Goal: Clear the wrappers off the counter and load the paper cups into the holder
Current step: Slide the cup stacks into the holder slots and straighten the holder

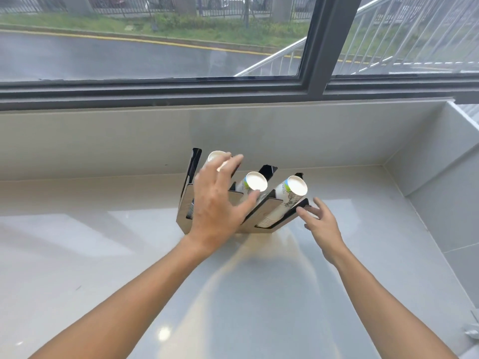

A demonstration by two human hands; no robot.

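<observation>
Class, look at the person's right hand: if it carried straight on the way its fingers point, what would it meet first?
Most likely the holder: the right hand points up and left, its fingers already at the holder's right edge, beside the right-hand cup stack. Whether they touch is unclear.

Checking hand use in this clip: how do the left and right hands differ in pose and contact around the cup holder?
The left hand is spread wide over the front of the cup holder, covering the left cup stack; the right hand sits lower at the holder's right edge. The left hand's fingers fan toward the middle cup stack; the right hand's fingertips touch the holder's side below the right cup stack. Both are open, gripping nothing.
</observation>
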